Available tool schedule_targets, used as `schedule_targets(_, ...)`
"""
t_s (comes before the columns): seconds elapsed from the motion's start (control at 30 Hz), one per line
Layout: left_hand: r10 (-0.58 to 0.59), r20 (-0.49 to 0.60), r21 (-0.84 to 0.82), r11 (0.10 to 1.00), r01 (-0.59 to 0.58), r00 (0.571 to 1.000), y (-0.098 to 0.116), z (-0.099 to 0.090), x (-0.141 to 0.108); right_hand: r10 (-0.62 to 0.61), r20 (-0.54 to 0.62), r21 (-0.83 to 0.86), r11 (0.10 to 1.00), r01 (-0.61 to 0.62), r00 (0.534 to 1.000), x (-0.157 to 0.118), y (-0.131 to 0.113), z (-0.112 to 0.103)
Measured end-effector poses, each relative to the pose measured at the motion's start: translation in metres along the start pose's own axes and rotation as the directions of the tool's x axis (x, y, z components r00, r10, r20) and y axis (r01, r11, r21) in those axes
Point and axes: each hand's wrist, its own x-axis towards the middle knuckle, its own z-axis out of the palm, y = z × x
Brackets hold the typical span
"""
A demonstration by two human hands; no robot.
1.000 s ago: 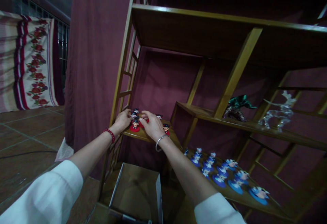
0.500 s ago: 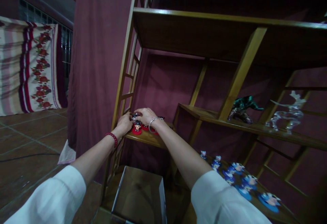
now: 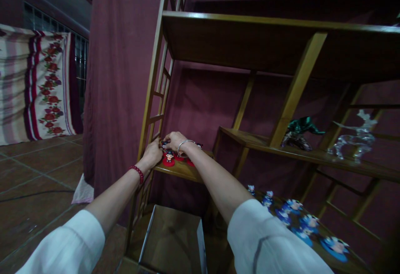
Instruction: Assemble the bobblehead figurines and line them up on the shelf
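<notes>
Several small figurines with black hair and red bases stand on a wooden shelf (image 3: 181, 169) at the shelf unit's left end. One figurine (image 3: 169, 157) is in plain sight near the front edge. Behind it, a partly hidden figurine (image 3: 164, 144) sits between my two hands. My left hand (image 3: 153, 154), with a red bead bracelet at the wrist, has its fingers curled at that figurine's left side. From the right, my right hand (image 3: 175, 141), wearing a silver bangle, closes its fingers on the same figurine. My right wrist partly covers other red-based figurines.
An open cardboard box (image 3: 173, 236) lies below the shelf. Several blue-based figurines (image 3: 309, 224) stand at the lower right. A clear deer figure (image 3: 356, 136) and a green and brown ornament (image 3: 298, 134) sit on the middle shelf. A curtain (image 3: 118, 78) hangs at left.
My right hand has shifted slightly left, uncovering more of the red-based figurines beside its wrist. My left hand stays almost in place. The view has moved slightly.
</notes>
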Motion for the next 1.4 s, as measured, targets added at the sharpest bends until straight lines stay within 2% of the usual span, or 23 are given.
schedule_targets(0.17,0.057,-0.077,0.093,0.994,-0.049,0.995,0.006,-0.005,-0.013,0.023,-0.05,-0.002,1.0,-0.023,0.998,-0.003,0.0,-0.005)
schedule_targets(0.33,0.112,-0.198,0.029,0.994,-0.109,0.974,0.009,-0.011,-0.025,0.028,-0.14,-0.03,0.999,-0.032,0.99,-0.005,0.002,-0.018)
schedule_targets(0.47,0.067,-0.17,-0.051,0.996,-0.077,0.983,0.015,-0.016,-0.035,0.056,-0.184,-0.014,0.998,-0.06,0.981,-0.009,0.006,-0.032)
schedule_targets(0.57,0.043,-0.172,-0.05,0.997,-0.052,0.984,0.02,-0.019,-0.042,0.065,-0.201,-0.017,0.997,-0.07,0.978,-0.015,0.011,-0.043)
schedule_targets(0.8,0.086,0.07,0.097,0.991,-0.093,0.994,0.025,-0.023,-0.048,0.114,-0.255,-0.052,0.99,-0.132,0.96,-0.033,0.029,-0.071)
schedule_targets(0.9,0.087,0.124,0.147,0.984,-0.105,0.988,0.024,-0.022,-0.045,0.147,-0.271,-0.06,0.984,-0.169,0.951,-0.041,0.035,-0.08)
schedule_targets(1.0,0.084,0.166,0.12,0.987,-0.105,0.983,0.02,-0.019,-0.04,0.173,-0.276,-0.06,0.979,-0.197,0.945,-0.049,0.039,-0.086)
schedule_targets(1.2,0.077,0.151,0.035,0.996,-0.083,0.986,0.007,-0.014,-0.03,0.221,-0.279,-0.063,0.967,-0.247,0.935,-0.058,0.044,-0.09)
schedule_targets(1.4,0.013,0.1,0.109,0.994,-0.024,0.995,0.011,-0.015,-0.022,0.261,-0.279,-0.072,0.954,-0.291,0.924,-0.064,0.046,-0.091)
